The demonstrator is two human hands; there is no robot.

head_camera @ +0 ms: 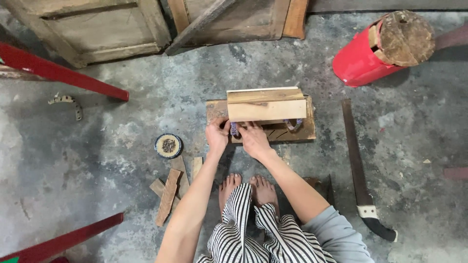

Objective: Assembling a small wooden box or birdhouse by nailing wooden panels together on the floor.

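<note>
Nearest you are your striped trousers (253, 229) and bare feet (248, 187), planted on the concrete floor (97, 160). Just beyond your toes sits the wooden block assembly (265, 109): a pale plank laid on a darker board, its long axis running left to right across your view. Both hands meet at its near edge, close together. Your left hand (217, 135) presses at the near left corner, and your right hand (253, 139) sits just beside it, fingers on the wood near a bluish strap (234, 129); whether either hand truly grips something small you cannot tell. Both are equally near the piece. To your left, a round tin of nails (168, 145) lies near a heap of wood scraps (170, 187). To your right, a handsaw (360, 170) lies lengthwise, well apart. A red cylinder with a wooden log (385, 46) rests farther off, and old door panels (161, 24) lean at the far edge.
</note>
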